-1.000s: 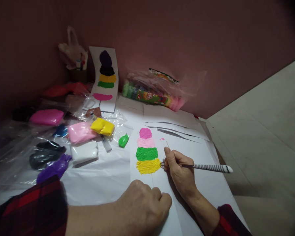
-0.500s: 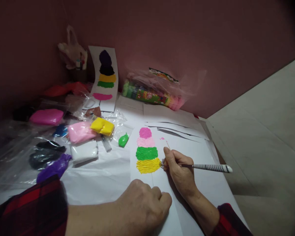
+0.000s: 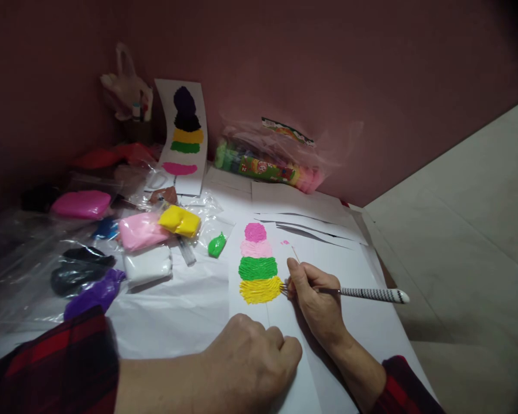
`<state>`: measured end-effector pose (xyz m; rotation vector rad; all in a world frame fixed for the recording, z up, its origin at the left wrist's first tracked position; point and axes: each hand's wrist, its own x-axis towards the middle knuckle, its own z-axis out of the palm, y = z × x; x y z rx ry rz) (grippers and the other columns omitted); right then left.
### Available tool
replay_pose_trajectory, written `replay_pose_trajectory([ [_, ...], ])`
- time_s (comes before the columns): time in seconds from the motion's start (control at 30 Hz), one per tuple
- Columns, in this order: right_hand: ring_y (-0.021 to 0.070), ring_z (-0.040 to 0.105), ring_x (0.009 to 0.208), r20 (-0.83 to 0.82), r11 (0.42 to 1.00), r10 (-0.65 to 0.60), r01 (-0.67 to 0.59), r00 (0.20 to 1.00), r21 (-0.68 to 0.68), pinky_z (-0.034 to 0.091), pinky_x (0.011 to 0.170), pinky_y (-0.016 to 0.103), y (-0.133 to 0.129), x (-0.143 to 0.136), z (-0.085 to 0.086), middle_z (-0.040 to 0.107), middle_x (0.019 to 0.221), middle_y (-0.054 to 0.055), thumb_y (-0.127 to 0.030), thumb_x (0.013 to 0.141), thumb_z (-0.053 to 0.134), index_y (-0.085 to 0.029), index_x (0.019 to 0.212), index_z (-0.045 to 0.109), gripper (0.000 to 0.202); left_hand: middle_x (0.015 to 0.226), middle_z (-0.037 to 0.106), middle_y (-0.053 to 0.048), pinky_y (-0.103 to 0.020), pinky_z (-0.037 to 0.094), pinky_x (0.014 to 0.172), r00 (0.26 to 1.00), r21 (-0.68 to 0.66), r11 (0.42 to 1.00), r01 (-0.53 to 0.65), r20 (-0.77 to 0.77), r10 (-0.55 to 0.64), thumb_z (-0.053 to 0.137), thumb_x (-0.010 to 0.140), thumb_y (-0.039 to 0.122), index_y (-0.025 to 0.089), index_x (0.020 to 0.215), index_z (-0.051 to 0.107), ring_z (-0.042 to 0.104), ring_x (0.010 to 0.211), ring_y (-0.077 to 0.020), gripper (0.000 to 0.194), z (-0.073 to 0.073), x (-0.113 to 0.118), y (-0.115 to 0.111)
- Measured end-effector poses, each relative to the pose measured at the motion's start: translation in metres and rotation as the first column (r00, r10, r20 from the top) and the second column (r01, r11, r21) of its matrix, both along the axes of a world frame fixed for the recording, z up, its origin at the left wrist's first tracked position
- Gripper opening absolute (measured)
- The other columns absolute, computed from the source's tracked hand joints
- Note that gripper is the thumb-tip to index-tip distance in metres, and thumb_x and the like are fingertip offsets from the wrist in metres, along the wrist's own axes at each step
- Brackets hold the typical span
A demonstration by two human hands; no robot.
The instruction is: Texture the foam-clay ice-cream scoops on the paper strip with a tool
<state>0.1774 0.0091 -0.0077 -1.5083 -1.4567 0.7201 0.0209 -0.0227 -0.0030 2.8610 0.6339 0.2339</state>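
Note:
My right hand [image 3: 317,299] is closed on a fork [image 3: 371,295] with a patterned handle; its tines touch the right edge of a yellow clay band [image 3: 260,291]. Above that band on the white paper lie a green band [image 3: 258,268], a light pink band [image 3: 256,249] and a darker pink round piece [image 3: 255,232]. A thin stick [image 3: 295,253] shows above my right fingertips. My left hand [image 3: 259,359] rests with curled fingers on the lower part of the paper; whether anything is under its fingers is hidden.
Bagged clay lies at the left: yellow [image 3: 180,221], light pink [image 3: 143,230], white [image 3: 148,266] and purple [image 3: 94,294]. A paper with coloured bands [image 3: 190,155] leans at the back, beside a bag of clay sticks [image 3: 267,168]. Cut paper strips [image 3: 302,201] lie behind the bands.

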Motion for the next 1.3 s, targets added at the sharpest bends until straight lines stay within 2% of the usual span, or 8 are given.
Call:
replay_pose_trajectory([
  [0.57, 0.0095, 0.039, 0.043, -0.028, 1.0, -0.025, 0.025, 0.999, -0.002, 0.033, 0.045, 0.025, -0.0018, -0.0003, 0.0019, 0.043, 0.044, -0.004, -0.048, 0.092, 0.056, -0.019, 0.049, 0.047, 0.053, 0.064, 0.062, -0.001, -0.033, 0.048, 0.034, 1.0, 0.012, 1.0, -0.007, 0.007, 0.007, 0.056, 0.074, 0.011, 0.017, 0.079, 0.048, 0.06, 0.044, -0.0212, 0.012, 0.0003, -0.0002, -0.0017],
  [0.87, 0.0094, 0.039, 0.043, -0.045, 0.999, -0.042, 0.042, 0.998, -0.012, 0.033, 0.043, 0.025, -0.0013, -0.0014, 0.0021, 0.044, 0.044, -0.004, -0.049, 0.091, 0.057, -0.019, 0.049, 0.047, 0.053, 0.061, 0.06, 0.0, -0.031, 0.043, 0.032, 0.997, 0.062, 0.998, -0.015, 0.078, 0.01, 0.055, 0.073, 0.012, 0.018, 0.078, 0.046, 0.056, 0.041, -0.0201, 0.012, -0.0073, -0.0003, -0.0014],
  [1.07, 0.0097, 0.039, 0.043, -0.032, 1.0, -0.029, 0.029, 0.999, -0.012, 0.033, 0.044, 0.025, -0.0016, -0.0011, 0.0019, 0.044, 0.044, -0.004, -0.049, 0.092, 0.056, -0.019, 0.049, 0.048, 0.053, 0.062, 0.059, 0.0, -0.029, 0.042, 0.034, 0.997, 0.061, 0.998, -0.015, 0.072, 0.011, 0.054, 0.072, 0.01, 0.018, 0.078, 0.045, 0.056, 0.041, -0.0189, 0.013, -0.005, -0.0013, -0.0016],
  [1.3, 0.0099, 0.04, 0.045, -0.023, 1.0, -0.016, 0.016, 1.0, -0.015, 0.033, 0.045, 0.025, -0.0027, -0.001, 0.0023, 0.043, 0.045, -0.004, -0.047, 0.092, 0.056, -0.019, 0.049, 0.047, 0.053, 0.063, 0.06, 0.0, -0.033, 0.046, 0.033, 0.999, 0.04, 0.999, -0.005, 0.05, 0.003, 0.054, 0.074, 0.009, 0.017, 0.079, 0.047, 0.057, 0.041, -0.0207, 0.012, -0.0039, -0.0004, -0.0023],
])
